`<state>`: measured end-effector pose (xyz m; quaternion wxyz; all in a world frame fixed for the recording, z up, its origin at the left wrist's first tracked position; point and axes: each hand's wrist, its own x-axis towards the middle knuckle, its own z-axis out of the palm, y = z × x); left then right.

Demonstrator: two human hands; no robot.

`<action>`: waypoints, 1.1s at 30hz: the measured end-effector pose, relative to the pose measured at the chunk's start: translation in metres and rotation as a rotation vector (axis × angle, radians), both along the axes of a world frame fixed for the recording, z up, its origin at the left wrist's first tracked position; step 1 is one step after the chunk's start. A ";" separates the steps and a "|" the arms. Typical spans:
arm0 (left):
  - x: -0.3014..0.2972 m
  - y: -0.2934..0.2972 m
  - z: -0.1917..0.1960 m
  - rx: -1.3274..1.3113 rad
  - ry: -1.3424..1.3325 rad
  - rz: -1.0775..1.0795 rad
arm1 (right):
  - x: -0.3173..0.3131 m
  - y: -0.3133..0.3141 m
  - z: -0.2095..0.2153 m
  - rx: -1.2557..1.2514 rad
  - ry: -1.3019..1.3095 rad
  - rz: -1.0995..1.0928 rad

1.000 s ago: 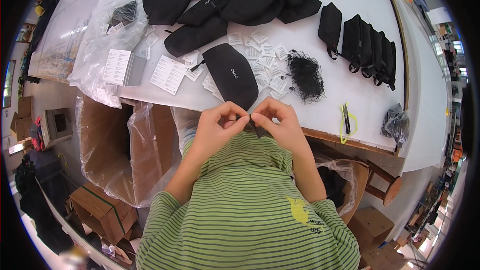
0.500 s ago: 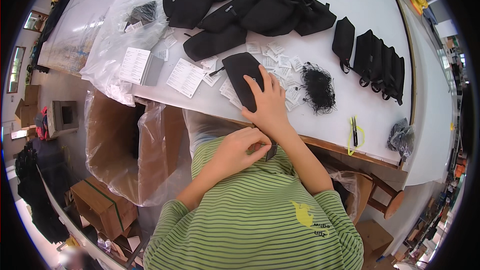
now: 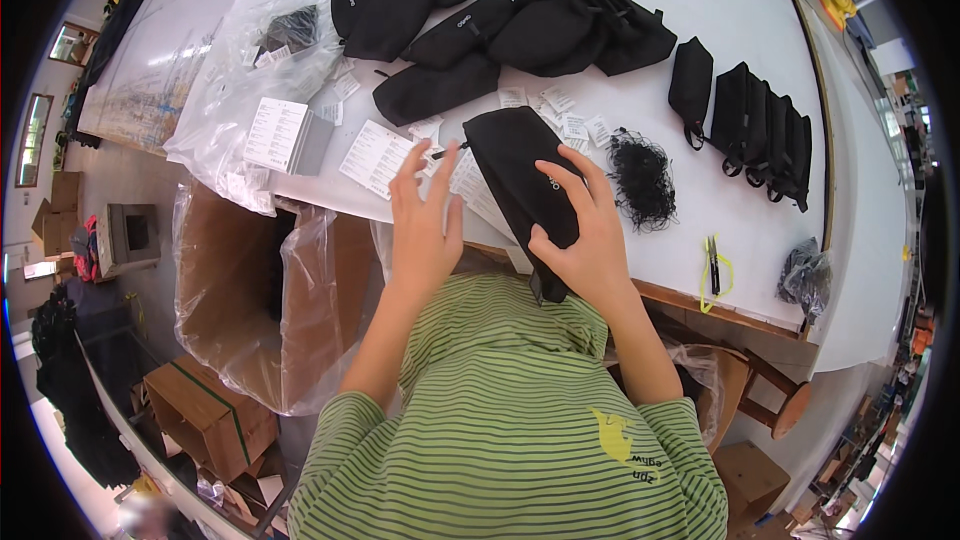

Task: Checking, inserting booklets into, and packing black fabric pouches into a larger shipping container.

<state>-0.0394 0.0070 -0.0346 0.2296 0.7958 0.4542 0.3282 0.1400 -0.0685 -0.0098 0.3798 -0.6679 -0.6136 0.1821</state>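
A black zip pouch (image 3: 512, 162) lies slanted over the near edge of the white table, its lower end hanging toward my shirt. My right hand (image 3: 592, 240) grips its right side, thumb and curved fingers on the fabric. My left hand (image 3: 425, 225) is raised beside the pouch's left edge, its fingers spread and holding nothing. A small zip pull sticks out near the pouch's upper left corner, close to my left fingertips. White printed labels (image 3: 470, 183) lie partly under the pouch, and a printed sheet (image 3: 372, 155) is left of them.
Several black pouches (image 3: 450, 90) are heaped at the back; more stand in a row (image 3: 765, 130) at right. A tangle of black cords (image 3: 642, 180) and snips with a yellow loop (image 3: 713, 270) lie to the right. Left are a stack of cards (image 3: 278, 135) and a plastic-lined carton (image 3: 240, 310).
My left hand has risen from the pouch's lower end at the table edge and opened on its left. The pouch has shifted slightly right and toward me with my right hand.
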 end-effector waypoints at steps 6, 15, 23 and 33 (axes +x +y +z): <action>-0.011 -0.011 -0.007 0.103 0.032 -0.230 | 0.003 -0.006 -0.002 -0.051 0.162 0.015; -0.006 -0.015 0.001 0.273 0.092 -0.355 | 0.023 -0.015 -0.004 -0.327 0.895 0.179; -0.007 -0.011 0.008 0.392 0.084 -0.422 | 0.027 -0.018 0.001 -0.321 0.893 0.292; -0.012 -0.017 0.024 0.381 -0.016 -0.594 | 0.027 -0.020 0.011 -0.436 0.965 0.380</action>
